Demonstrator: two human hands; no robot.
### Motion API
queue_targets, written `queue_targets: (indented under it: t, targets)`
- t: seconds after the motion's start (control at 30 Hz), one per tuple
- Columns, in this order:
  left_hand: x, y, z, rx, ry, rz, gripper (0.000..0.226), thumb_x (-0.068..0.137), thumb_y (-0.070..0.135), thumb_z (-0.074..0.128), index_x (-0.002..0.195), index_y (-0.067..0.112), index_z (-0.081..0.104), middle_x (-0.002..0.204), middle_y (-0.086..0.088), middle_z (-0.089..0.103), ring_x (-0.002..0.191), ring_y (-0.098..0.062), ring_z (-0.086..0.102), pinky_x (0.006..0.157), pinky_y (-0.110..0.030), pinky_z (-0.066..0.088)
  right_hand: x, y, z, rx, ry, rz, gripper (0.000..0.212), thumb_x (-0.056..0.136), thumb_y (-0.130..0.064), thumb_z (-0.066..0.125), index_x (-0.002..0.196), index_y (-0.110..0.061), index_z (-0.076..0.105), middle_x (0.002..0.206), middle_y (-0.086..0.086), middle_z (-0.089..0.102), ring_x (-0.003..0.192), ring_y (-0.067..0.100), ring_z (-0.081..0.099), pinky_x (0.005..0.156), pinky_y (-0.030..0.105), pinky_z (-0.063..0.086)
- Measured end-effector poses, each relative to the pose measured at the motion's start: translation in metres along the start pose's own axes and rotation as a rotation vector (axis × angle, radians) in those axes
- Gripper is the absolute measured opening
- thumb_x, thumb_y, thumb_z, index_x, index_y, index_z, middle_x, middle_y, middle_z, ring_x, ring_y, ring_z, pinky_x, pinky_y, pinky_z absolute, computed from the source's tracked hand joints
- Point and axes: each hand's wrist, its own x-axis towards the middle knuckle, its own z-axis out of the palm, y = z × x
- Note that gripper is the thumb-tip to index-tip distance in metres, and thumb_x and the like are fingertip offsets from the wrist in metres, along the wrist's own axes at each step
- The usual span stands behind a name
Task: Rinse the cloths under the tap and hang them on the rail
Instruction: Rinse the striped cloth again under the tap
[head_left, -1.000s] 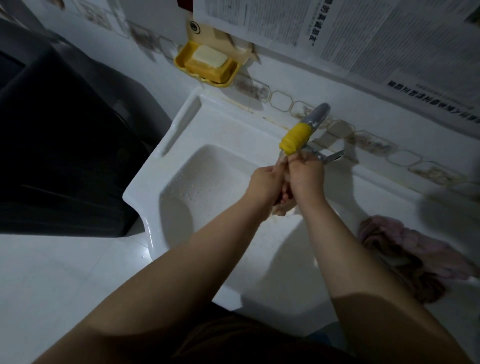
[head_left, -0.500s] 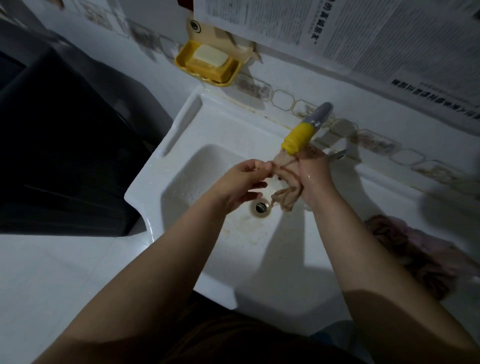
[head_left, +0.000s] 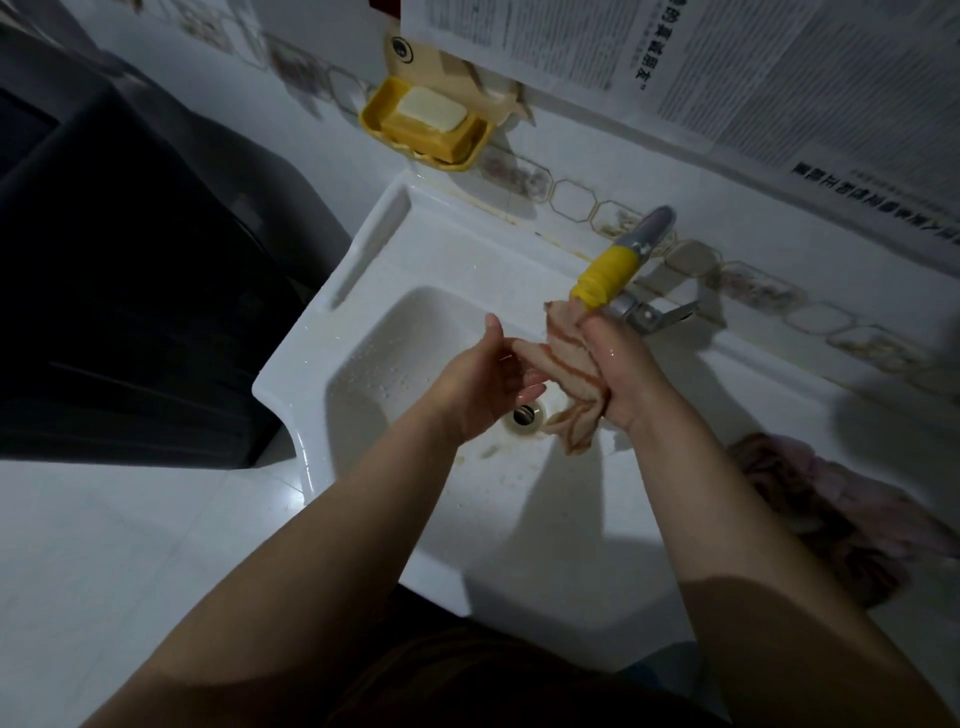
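Note:
A small beige cloth with reddish stripes (head_left: 569, 364) hangs over the white sink (head_left: 363, 270), right under the yellow-tipped tap (head_left: 605, 275). My right hand (head_left: 621, 374) grips the cloth from the right, fingers wrapped round it. My left hand (head_left: 480, 384) is beside it on the left, palm turned up, fingers relaxed and reaching toward the cloth's left edge. The cloth's lower end dangles near the drain (head_left: 527, 414). A pink and brown pile of cloths (head_left: 810, 499) lies on the sink's right ledge. No rail is in view.
A yellow soap dish with a white bar (head_left: 426, 124) is fixed to the tiled wall behind the sink. Newspaper sheets (head_left: 727, 67) cover the wall above. A dark appliance (head_left: 130, 286) stands left of the sink. The tap lever (head_left: 654, 314) sticks out behind my right hand.
My hands were pressed together around the cloth under the tap. The left hand has come away to the left and opened, and the cloth now hangs unrolled from my right hand.

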Motion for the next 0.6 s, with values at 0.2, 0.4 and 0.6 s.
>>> queue_targets:
  t: [0.2, 0.4, 0.6]
  targets:
    - [-0.006, -0.002, 0.000, 0.156, -0.173, -0.038, 0.051, 0.099, 0.050, 0.032, 0.108, 0.011, 0.063, 0.093, -0.005, 0.065, 0.089, -0.018, 0.061, 0.080, -0.027, 0.051, -0.003, 0.007, -0.009, -0.119, 0.025, -0.090, 0.026, 0.095, -0.029, 0.053, 0.083, -0.019, 0.074, 0.089, 0.005, 0.074, 0.088, 0.021, 0.069, 0.091, 0.042, 0.051]
    - [-0.005, 0.021, -0.001, 0.250, 0.024, 0.264, 0.043, 0.101, 0.033, 0.043, 0.114, -0.006, 0.058, 0.101, -0.022, 0.061, 0.095, -0.030, 0.059, 0.093, -0.045, 0.051, 0.000, 0.007, -0.021, -0.205, 0.118, -0.159, 0.017, 0.094, -0.018, 0.054, 0.087, -0.016, 0.069, 0.087, 0.002, 0.073, 0.088, 0.018, 0.068, 0.083, 0.036, 0.053]
    - [0.011, 0.047, 0.025, 0.364, 0.390, 0.244, 0.056, 0.097, 0.053, 0.040, 0.074, 0.007, 0.062, 0.078, -0.011, 0.064, 0.079, -0.028, 0.065, 0.076, -0.037, 0.053, -0.004, 0.004, 0.002, -0.395, 0.452, -0.361, 0.024, 0.090, -0.026, 0.063, 0.077, -0.006, 0.062, 0.078, 0.012, 0.068, 0.071, 0.020, 0.061, 0.060, 0.022, 0.045]
